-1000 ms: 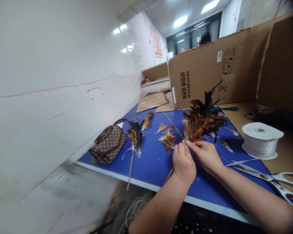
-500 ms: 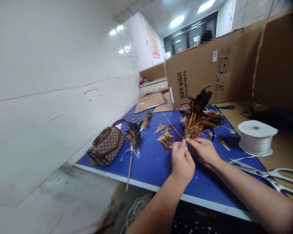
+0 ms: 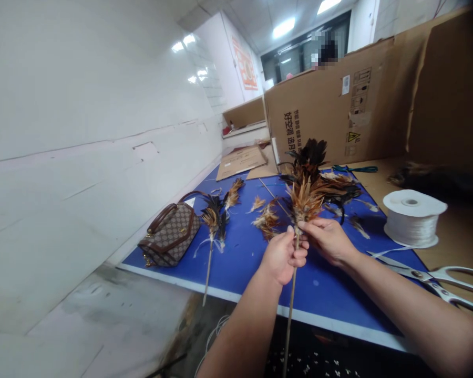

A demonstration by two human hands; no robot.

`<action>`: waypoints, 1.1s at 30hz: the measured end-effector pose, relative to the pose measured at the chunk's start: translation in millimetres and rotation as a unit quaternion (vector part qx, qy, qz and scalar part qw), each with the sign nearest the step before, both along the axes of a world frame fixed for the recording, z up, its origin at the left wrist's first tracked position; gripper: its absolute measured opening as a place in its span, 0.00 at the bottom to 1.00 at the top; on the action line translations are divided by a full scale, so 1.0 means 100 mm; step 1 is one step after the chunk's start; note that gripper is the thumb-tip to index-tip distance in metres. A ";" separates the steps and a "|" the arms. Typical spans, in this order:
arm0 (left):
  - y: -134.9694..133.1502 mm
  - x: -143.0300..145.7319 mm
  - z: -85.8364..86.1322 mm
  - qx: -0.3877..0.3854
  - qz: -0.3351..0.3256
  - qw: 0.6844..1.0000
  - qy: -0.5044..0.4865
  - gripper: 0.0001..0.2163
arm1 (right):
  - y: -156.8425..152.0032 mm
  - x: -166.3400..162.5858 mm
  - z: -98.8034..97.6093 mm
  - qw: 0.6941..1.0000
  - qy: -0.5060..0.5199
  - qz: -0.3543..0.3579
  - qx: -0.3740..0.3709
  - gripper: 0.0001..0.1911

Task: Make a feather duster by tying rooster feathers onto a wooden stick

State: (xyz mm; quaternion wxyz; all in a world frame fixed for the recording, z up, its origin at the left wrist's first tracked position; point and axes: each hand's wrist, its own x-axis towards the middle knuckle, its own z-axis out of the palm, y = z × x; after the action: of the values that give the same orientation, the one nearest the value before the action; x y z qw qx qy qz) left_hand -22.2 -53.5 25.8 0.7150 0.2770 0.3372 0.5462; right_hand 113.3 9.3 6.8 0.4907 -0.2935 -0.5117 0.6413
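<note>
Brown and black feathers are bunched at the top of a thin stick, like a feather duster. My left hand is closed round the stick just under the feathers. Fingers of my right hand pinch the base of the bunch, where feathers meet stick. Loose brown feathers lie left of my hands on the blue tabletop. More dark feathers lie behind my right hand. Farther left rests another feathered stick with white ribbon at its feather base.
A patterned handbag sits at the table's left. At right are a spool of white ribbon and open metal scissors. A large cardboard box stands behind, with flat cardboard beside it. Someone's head shows blurred beyond the box.
My left hand has turned and moved slightly left and down, its fingers now wrapped round the stick. The feather bunch stands more upright, and the stick's lower length shows below my hand.
</note>
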 end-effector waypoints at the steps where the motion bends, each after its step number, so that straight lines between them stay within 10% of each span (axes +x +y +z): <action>1: 0.00 -0.01 0.01 0.004 -0.026 1.000 -0.006 0.20 | 0.00 0.01 0.01 1.000 0.001 0.010 -0.002 0.20; 13: -0.06 -0.14 0.13 0.024 -0.205 0.971 -0.124 0.12 | -0.05 0.09 0.16 0.997 -0.048 0.044 0.044 0.22; 20: -0.11 -0.04 0.22 0.075 -0.099 0.991 -0.050 0.16 | -0.08 0.06 0.27 0.996 -0.005 0.056 0.063 0.20; 33: 0.05 0.23 0.32 0.114 0.109 0.973 0.168 0.22 | -0.22 0.07 0.45 0.975 -0.057 -0.148 0.153 0.23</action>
State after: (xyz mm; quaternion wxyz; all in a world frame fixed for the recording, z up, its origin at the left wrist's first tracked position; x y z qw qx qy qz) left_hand 0.8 -48.9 58.0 0.5483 0.4062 0.4160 0.6011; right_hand 120.5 -12.5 51.9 0.5892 -0.3237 -0.5819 0.4577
